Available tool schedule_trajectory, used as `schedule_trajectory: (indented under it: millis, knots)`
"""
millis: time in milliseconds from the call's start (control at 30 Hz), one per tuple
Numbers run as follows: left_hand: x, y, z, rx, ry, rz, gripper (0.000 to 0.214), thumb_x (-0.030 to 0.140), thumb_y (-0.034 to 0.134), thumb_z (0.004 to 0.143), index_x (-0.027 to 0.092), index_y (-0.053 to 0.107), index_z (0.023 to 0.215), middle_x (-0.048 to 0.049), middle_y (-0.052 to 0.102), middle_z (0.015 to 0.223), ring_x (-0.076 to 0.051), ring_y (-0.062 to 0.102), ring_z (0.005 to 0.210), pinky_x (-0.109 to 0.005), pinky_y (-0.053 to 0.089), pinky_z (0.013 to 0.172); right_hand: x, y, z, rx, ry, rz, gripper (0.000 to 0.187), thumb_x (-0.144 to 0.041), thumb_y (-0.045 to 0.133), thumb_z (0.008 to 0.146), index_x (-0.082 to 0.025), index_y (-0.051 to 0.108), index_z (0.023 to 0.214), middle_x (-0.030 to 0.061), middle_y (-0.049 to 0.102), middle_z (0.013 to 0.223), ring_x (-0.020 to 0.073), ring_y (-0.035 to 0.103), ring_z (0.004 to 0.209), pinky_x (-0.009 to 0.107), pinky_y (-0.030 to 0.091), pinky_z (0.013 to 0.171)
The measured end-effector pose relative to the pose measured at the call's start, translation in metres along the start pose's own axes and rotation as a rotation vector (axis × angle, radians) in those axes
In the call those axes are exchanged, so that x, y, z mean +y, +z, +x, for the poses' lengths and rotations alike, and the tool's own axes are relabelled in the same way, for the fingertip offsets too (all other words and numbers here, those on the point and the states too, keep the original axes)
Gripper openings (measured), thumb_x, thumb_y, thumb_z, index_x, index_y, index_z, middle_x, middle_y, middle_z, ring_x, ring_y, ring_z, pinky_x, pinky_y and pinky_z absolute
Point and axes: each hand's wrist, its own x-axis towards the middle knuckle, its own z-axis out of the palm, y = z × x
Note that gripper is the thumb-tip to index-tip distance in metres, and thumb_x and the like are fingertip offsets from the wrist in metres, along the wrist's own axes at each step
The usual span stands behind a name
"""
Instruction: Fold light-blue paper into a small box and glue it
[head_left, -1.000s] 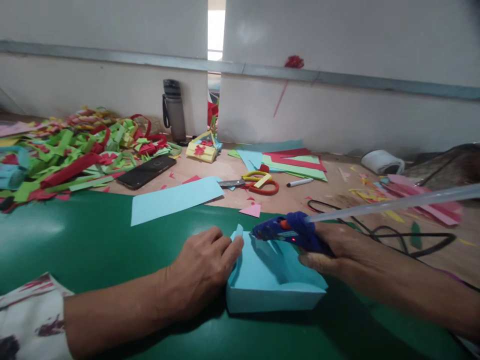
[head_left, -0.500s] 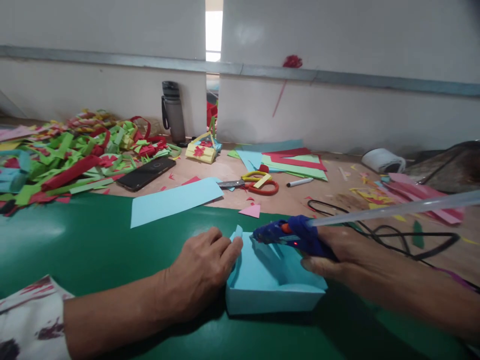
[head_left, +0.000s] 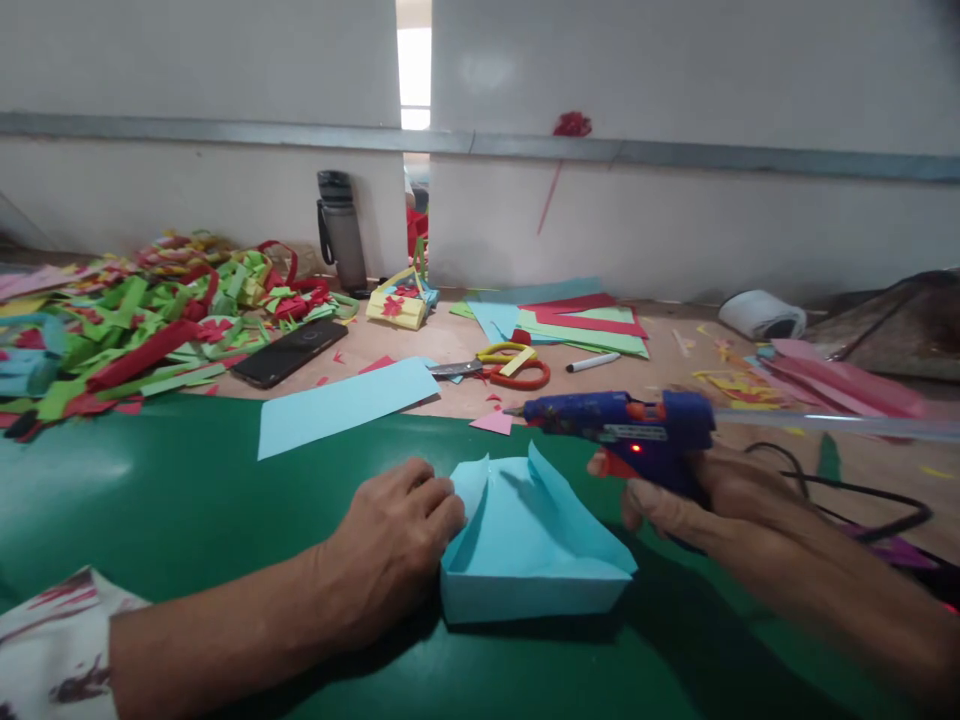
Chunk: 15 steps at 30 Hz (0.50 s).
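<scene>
Your left hand (head_left: 394,540) lies knuckles up on the green mat (head_left: 150,500), fingers together, tips touching the left wall of the light blue paper box (head_left: 529,560). Right of the box, your right hand (head_left: 705,500) is clamped round the blue glue gun (head_left: 626,430), which is level, its nozzle above the box's far flap. Bare mat lies left of the box. Beyond it lie a blue paper strip (head_left: 345,400) and scissors (head_left: 506,365).

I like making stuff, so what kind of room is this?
Probably a paper-craft worktable. The right hand holds a glue gun over a folded blue paper box, with scissors and a heap of paper scraps nearby.
</scene>
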Motion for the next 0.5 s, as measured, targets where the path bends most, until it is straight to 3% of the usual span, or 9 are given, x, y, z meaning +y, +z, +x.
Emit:
schedule_trajectory:
  millis: [133,267,500]
  knots:
    - [0.003,-0.008,-0.001,-0.144,0.018,0.062,0.024,0.009,0.043,0.079,0.012,0.059,0.096,-0.0122,0.063,0.099,-0.025,0.053,0.083,-0.040,0.051,0.066,0.000,0.001,0.006,-0.148,-0.023,0.113,0.043,-0.064,0.039,0.074,-0.030,0.064,0.064,-0.0001,0.066,0.091,0.0248,0.058,0.090,0.034,0.047,0.082]
    - [0.004,-0.009,0.000,-0.268,-0.006,0.052,0.037,0.012,0.045,0.080,0.009,0.051,0.115,-0.0139,0.057,0.111,-0.027,0.050,0.093,-0.043,0.051,0.073,0.006,0.006,0.006,-0.154,-0.038,0.244,0.042,-0.062,0.043,0.074,-0.027,0.062,0.061,0.0012,0.066,0.075,0.0221,0.059,0.071,0.030,0.048,0.068]
    - [-0.005,0.004,-0.002,-0.162,0.132,-0.043,0.022,0.016,0.041,0.087,0.011,0.058,0.100,-0.0131,0.056,0.115,-0.025,0.048,0.108,-0.039,0.045,0.091,0.018,0.014,0.004,-0.182,-0.016,0.227,0.044,-0.063,0.043,0.074,-0.026,0.062,0.060,0.0000,0.064,0.069,0.0185,0.055,0.062,0.027,0.045,0.058]
